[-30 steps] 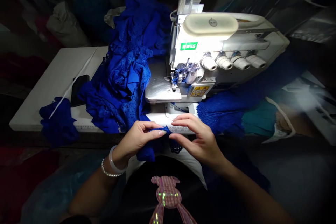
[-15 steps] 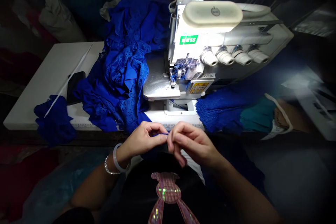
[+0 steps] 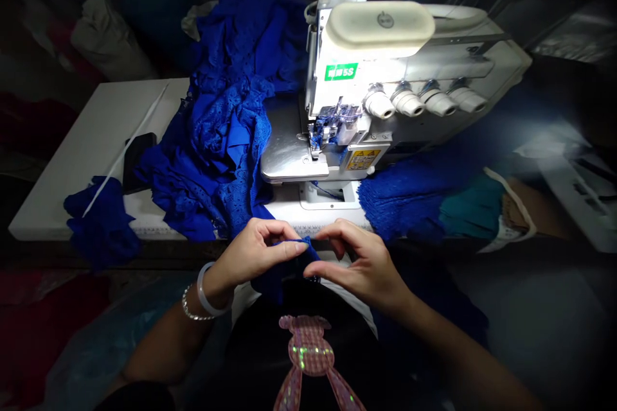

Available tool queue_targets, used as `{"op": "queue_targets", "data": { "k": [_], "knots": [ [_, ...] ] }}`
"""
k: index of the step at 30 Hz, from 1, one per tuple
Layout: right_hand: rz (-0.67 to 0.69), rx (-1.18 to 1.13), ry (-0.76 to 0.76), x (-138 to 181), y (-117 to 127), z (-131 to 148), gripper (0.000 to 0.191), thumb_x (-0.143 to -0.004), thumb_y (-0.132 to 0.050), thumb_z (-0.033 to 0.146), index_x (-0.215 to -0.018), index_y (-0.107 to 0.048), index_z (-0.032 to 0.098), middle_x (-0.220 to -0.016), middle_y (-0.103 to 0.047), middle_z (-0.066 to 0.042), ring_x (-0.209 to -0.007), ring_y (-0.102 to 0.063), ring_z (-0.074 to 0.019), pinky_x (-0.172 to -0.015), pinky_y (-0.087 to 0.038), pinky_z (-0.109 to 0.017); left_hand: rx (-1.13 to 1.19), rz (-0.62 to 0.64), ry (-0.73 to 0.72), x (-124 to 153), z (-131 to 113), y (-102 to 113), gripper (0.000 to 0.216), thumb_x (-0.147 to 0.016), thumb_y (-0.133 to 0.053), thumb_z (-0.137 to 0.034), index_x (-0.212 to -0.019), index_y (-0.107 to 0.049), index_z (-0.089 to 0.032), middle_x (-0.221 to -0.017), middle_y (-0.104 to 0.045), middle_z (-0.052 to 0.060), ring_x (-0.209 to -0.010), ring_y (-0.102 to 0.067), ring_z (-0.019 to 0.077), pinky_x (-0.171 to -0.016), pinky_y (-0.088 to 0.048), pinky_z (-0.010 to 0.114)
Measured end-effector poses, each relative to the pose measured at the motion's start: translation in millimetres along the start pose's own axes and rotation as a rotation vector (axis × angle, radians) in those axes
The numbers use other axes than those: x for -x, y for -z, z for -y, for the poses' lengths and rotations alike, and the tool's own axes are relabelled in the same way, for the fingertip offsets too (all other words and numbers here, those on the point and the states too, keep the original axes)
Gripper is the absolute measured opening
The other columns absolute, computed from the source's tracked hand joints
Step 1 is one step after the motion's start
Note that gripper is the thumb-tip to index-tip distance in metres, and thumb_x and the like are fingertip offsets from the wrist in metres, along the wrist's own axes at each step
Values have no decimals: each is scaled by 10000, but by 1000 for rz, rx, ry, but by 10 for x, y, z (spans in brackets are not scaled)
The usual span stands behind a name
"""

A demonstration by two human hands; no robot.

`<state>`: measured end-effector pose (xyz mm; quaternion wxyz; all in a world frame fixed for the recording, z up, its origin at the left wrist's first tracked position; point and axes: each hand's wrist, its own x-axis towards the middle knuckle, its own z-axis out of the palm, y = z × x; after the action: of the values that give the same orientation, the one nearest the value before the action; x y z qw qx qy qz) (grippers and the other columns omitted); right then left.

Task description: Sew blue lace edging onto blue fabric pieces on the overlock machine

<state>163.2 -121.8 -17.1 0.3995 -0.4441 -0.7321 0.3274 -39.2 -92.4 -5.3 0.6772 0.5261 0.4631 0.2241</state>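
Observation:
Between the thumb and fingers of my left hand (image 3: pixel 263 248) is the edge of a blue fabric piece (image 3: pixel 288 268), which hangs down in front of the table edge. My right hand (image 3: pixel 359 260) is just right of that edge, thumb and forefinger apart around its corner. The right thumb tip overlaps the hanging cloth, and I cannot tell whether it touches. Beyond both hands stands a white overlock sewing machine (image 3: pixel 414 67), its presser foot area (image 3: pixel 318 141) lit and littered with blue lint or thread.
A heap of blue lace fabric (image 3: pixel 226 135) lies left of the machine. Stacked blue pieces (image 3: pixel 400 202) and teal cloth (image 3: pixel 470 209) are on the right. A dark flat object (image 3: pixel 139 160), a white strip (image 3: pixel 128 148) and a small blue scrap (image 3: pixel 103 221) rest at the left.
My right hand has drawn slightly apart from the left, and its thumb and forefinger have spread. More of the blue fabric shows between the hands. The view has shifted slightly.

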Motion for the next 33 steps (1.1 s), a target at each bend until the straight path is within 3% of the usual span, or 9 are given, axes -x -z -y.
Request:
{"op": "queue_targets", "data": {
  "k": [3, 7, 12, 17, 21, 24, 27, 30, 33],
  "knots": [
    [-37, -7, -25, 25, -95, 32, 278, -815, -741, 400, -758, -588, 176, -644, -481, 33, -562, -452, -102, -525, -376, -231, 21, -12, -20, 17, 5, -4, 248, -753, -742, -347, -713, -676, -111, -629, -573, -13, -590, -462, 76, -549, -337, 191],
    [85, -114, -35, 37, -43, -13, 117, -902, -628, 221, -796, -631, 172, -673, -524, 8, -600, -491, -115, -544, -386, -238, 8, 27, -25, 24, 13, 31, 213, -755, -738, -325, -736, -719, -114, -666, -613, 7, -605, -478, 84, -557, -342, 200],
    [151, -139, -117, 29, 222, -41, 164, -896, -621, 244, -746, -626, 177, -760, -504, -17, -654, -494, -124, -571, -422, -248, -24, 84, -97, 4, 34, 83, 154, -760, -737, -289, -747, -757, -137, -736, -655, 28, -674, -535, 111, -626, -394, 220],
    [124, -579, -303, 78, 146, -26, 282, -922, -567, 405, -758, -538, 177, -875, -563, -50, -580, -531, -103, -477, -452, -229, -37, 83, -85, -1, 47, 59, 165, -775, -729, -301, -778, -760, -139, -752, -667, 27, -678, -539, 110, -626, -392, 215],
    [41, -300, -244, 118, -53, -7, 277, -764, -785, 355, -872, -601, 178, -811, -573, -20, -551, -487, -94, -482, -430, -227, -65, 58, -67, -1, 26, 34, 190, -774, -729, -316, -766, -748, -127, -741, -663, 27, -696, -550, 121, -639, -401, 217],
    [82, -101, -45, 127, -61, -4, 42, -875, -663, 210, -888, -641, 178, -858, -607, -49, -648, -547, -119, -574, -468, -239, -96, 52, -75, -5, 20, 35, 197, -784, -719, -319, -772, -746, -124, -747, -661, 30, -709, -552, 126, -646, -402, 222],
    [93, -39, 35, 117, 63, -7, 102, -925, -561, 137, -904, -647, 188, -882, -624, -62, -770, -604, -148, -670, -499, -254, -117, 51, -80, -5, 35, 43, 199, -786, -718, -324, -790, -750, -128, -766, -670, 34, -714, -558, 129, -645, -404, 224],
    [75, -63, -34, 107, 182, 10, 126, -924, -565, 165, -815, -625, 187, -907, -612, -65, -759, -601, -145, -640, -494, -250, -127, 68, -85, -3, 53, 35, 203, -789, -712, -331, -806, -756, -133, -782, -686, 38, -707, -565, 128, -630, -404, 220],
    [135, -410, -229, 107, 149, 40, 200, -960, -520, 265, -786, -568, 178, -978, -594, -71, -627, -588, -99, -501, -468, -217, -132, 71, -93, -13, 45, -11, 202, -791, -704, -327, -800, -753, -132, -778, -696, 39, -689, -566, 123, -620, -408, 213]
  ]
}}
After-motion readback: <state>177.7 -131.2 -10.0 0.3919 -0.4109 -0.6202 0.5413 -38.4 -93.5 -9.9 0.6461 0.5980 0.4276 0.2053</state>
